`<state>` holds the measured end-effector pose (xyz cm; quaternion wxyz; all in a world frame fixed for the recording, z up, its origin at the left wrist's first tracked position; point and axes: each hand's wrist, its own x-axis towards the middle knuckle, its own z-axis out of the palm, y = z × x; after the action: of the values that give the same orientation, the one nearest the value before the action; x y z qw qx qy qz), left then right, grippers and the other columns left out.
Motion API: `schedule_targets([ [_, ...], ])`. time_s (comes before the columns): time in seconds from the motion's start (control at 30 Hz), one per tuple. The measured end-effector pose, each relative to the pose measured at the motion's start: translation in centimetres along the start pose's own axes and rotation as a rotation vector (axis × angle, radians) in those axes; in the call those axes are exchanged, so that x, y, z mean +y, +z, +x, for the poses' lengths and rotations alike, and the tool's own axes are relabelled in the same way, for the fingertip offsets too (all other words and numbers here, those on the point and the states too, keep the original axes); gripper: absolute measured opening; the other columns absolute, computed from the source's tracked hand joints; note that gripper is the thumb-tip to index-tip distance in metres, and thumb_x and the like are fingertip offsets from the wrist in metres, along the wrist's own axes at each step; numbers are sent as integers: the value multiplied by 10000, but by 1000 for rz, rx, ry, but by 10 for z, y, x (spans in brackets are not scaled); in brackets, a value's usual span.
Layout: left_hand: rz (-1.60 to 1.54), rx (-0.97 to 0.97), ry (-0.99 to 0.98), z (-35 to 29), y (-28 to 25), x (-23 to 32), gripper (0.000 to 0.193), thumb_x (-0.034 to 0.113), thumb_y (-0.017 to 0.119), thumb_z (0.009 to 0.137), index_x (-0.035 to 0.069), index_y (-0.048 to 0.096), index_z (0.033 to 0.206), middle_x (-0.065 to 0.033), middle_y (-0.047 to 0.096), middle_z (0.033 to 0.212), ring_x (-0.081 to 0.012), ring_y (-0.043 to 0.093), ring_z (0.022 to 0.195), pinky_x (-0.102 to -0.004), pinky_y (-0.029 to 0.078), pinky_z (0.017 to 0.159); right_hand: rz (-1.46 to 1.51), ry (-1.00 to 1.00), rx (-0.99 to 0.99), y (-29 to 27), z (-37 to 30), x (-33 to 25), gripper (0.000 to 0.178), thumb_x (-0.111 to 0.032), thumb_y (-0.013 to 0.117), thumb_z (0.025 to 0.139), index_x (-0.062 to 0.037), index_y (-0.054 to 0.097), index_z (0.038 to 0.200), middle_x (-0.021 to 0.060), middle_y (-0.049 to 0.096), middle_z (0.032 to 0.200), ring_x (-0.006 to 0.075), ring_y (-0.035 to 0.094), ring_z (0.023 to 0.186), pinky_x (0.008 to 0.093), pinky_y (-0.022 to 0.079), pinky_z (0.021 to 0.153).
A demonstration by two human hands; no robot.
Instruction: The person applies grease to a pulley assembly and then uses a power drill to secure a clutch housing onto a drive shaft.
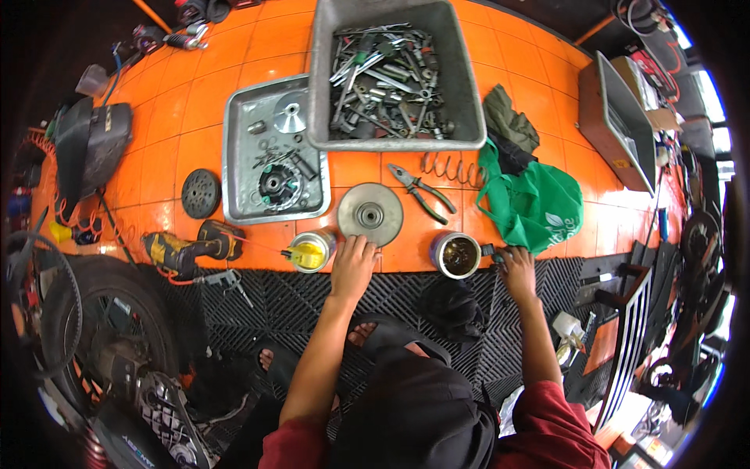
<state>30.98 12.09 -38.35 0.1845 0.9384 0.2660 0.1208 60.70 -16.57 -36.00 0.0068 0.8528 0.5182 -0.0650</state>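
A round metal disc (353,213) with a raised hub lies on the orange tiles. My left hand (354,266) rests at its near edge, fingers stretched out and holding nothing I can see. Left of that hand stands an open can (315,265) with a yellow thing in its mouth. To the right, a round container (455,256) holds dark brown liquid with bubbles. My right hand (518,271) is beside it, below the green bag (541,205); its fingers are bent by a small dark object (489,251), whose kind I cannot make out.
A grey tub (474,117) full of tools stands beyond a metal tray (234,164) of parts. Pliers (420,194) and a coil spring (453,170) lie nearby. A yellow-black power tool (176,254) lies left, near a wheel (101,313). Black ribbed matting (297,293) covers the near floor.
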Motion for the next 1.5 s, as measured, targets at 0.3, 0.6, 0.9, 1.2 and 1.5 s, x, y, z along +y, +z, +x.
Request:
schedule_targets([
  [0.3,-619,197,-44,9,-61,98,572,183,780,798,11,548,1293,-179,593,1256,-363,572,1158,-433,456,981,604,230,500,-156,53,-96,381,-6,794,733,-12,634,1078,82,652,964,204,642,885,327,510,825],
  [0.6,-527,437,-65,68,-46,88,577,-73,653,745,8,562,1309,-178,650,1204,-369,652,1041,-445,547,870,1151,252,336,-88,103,-206,344,4,773,797,18,585,1085,105,696,1003,151,674,927,284,540,823],
  [0.9,-480,436,-106,44,-21,66,498,-75,673,735,-11,590,1222,-170,657,1179,-345,653,1078,-427,548,902,958,71,8,-77,115,-175,460,16,700,770,1,605,1220,152,675,1169,266,638,1125,375,493,971],
  [1.2,-545,399,-251,50,-16,69,480,41,770,760,7,562,1191,-171,653,1168,-350,658,1055,-416,553,877,57,-40,-254,1,184,-141,787,-298,825,738,-41,439,1373,185,527,1261,366,509,1237,460,515,945],
  [1.5,-489,430,-287,51,-16,65,493,26,759,751,5,572,1207,-193,666,1134,-366,674,1000,-420,567,825,267,137,-217,-136,152,-140,545,-210,764,655,-7,510,1092,240,642,905,434,648,804,475,510,715],
])
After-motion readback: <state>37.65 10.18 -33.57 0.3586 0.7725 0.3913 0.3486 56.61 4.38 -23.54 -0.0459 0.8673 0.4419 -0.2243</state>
